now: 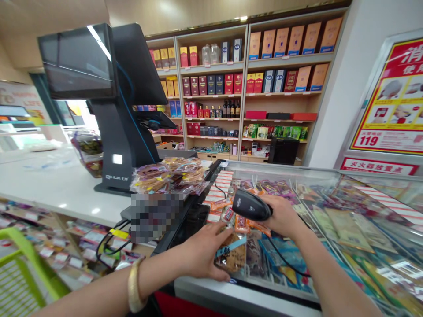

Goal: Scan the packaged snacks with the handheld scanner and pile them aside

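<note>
Scanner over a snack packet at the glass counter [330, 176]

Right hand [284, 215] grips the black scanner [251, 205]; at its seven o'clock, left hand [201, 255] clasps the snack packet [233, 255].

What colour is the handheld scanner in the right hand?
Black, seen in the head view: the scanner is gripped by the right hand.

Bright, even shop lighting comes from overhead, with a lit strip above the shelves [244, 88]. Glare streaks the glass worktop [363, 198] and white worktop [59, 185]. Edges bend and smear; a pixelated patch sits mid-frame.
</note>
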`<action>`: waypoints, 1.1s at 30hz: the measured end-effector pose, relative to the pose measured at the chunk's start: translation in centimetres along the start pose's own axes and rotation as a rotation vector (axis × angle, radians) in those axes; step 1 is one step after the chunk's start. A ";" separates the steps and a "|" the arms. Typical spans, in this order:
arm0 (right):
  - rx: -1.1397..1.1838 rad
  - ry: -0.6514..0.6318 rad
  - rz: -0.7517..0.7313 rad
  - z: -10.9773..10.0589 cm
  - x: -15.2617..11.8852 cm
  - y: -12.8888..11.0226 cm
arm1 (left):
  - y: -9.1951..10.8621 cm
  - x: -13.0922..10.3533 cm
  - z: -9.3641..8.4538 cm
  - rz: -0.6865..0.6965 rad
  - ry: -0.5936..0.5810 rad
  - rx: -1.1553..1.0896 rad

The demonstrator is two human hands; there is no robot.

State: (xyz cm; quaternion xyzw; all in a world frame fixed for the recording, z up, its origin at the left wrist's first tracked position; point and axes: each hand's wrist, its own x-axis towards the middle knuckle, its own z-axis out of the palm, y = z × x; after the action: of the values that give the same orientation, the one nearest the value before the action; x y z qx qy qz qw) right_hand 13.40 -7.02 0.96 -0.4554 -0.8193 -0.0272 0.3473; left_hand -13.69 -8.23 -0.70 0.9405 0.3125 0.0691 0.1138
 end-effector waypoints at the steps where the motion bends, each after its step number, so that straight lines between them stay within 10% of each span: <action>1: 0.002 -0.001 -0.001 0.0 0.0 0.0 | 0.1 0.0 0.2 0.000 0.011 0.001; 13: -0.041 0.058 -0.037 0.0 -0.1 0.0 | -0.5 -1.3 0.1 0.141 0.070 0.040; 24: -0.028 0.162 -0.113 0.1 -0.1 0.1 | -2.2 -1.2 -1.1 -0.485 0.593 -1.389; 33: 0.061 0.080 -0.141 -0.1 0.2 -1.5 | -1.4 -0.7 -1.1 -0.515 0.629 -1.526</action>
State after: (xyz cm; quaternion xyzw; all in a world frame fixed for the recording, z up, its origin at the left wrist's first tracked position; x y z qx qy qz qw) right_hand 12.22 -7.83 1.55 -0.3843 -0.8353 -0.0448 0.3906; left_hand -15.25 -7.35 0.01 0.4442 0.4010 0.4891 0.6346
